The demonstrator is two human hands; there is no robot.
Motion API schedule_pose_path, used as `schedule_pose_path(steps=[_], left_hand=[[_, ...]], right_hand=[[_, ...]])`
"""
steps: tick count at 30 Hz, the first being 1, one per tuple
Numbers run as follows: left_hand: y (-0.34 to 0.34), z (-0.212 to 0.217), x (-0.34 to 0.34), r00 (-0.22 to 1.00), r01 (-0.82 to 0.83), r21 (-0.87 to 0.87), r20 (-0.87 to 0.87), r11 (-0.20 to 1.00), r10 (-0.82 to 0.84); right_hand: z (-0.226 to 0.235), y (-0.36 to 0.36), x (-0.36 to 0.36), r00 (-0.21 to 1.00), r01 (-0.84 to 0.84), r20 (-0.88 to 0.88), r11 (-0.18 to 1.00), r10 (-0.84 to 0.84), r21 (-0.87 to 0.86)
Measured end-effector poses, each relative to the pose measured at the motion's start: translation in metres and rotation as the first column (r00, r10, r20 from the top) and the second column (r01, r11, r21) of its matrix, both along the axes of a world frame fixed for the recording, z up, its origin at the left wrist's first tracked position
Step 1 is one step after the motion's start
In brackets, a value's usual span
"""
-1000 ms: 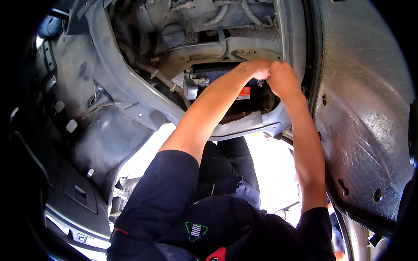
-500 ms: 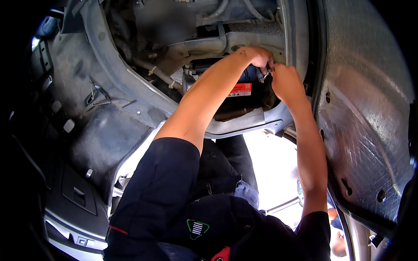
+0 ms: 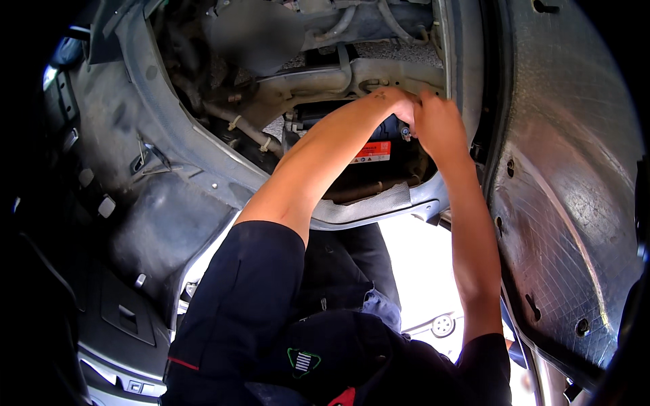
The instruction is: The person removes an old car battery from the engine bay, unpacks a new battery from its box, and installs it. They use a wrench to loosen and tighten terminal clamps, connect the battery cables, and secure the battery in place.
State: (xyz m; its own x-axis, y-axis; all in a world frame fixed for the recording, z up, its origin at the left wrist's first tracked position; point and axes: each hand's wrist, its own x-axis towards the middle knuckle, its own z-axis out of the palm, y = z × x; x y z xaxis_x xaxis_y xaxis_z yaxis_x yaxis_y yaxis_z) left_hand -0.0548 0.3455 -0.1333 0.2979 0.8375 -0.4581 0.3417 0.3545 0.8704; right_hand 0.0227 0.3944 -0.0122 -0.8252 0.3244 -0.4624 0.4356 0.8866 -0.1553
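Small metal fitting [image 3: 405, 132] is sitting at one o'clock, atop the black battery [image 3: 379, 145]. Left hand [image 3: 398, 107] and right hand [image 3: 440, 128] are pinching it, squeezed between frame rail [image 3: 325, 81] and wheel-arch liner [image 3: 569, 203].

The single head-worn fisheye looks close over the person's shoulders and arms into a car's engine bay [image 3: 325, 81]. Edges bend at the rim. No second view shares the scene.
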Motion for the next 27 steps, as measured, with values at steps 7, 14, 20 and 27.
schedule_pose_path(steps=[7, 14, 20, 27], left_hand=[[0.010, -0.034, 0.006, 0.930, 0.090, 0.089, 0.349, 0.992, -0.115], [0.008, -0.043, 0.010, 0.934, 0.100, 0.034, 0.341, 0.994, -0.105], [0.010, -0.070, 0.023, 0.878, 0.073, 0.153, 0.459, 0.986, -0.136], [0.007, -0.045, 0.010, 0.841, 0.115, 0.084, 0.522, 0.990, -0.142]], right_hand=[[0.019, -0.067, 0.077, 0.730, 0.480, -0.184, 0.686, -0.658, -0.547], [-0.018, -0.094, 0.051, 0.369, 0.535, -0.153, 0.345, -0.917, -0.771], [-0.035, -0.087, 0.032, 0.433, 0.496, -0.360, 0.552, -0.827, -0.671], [-0.027, -0.099, 0.085, 0.282, 0.548, -0.284, 0.397, -0.916, -0.736]])
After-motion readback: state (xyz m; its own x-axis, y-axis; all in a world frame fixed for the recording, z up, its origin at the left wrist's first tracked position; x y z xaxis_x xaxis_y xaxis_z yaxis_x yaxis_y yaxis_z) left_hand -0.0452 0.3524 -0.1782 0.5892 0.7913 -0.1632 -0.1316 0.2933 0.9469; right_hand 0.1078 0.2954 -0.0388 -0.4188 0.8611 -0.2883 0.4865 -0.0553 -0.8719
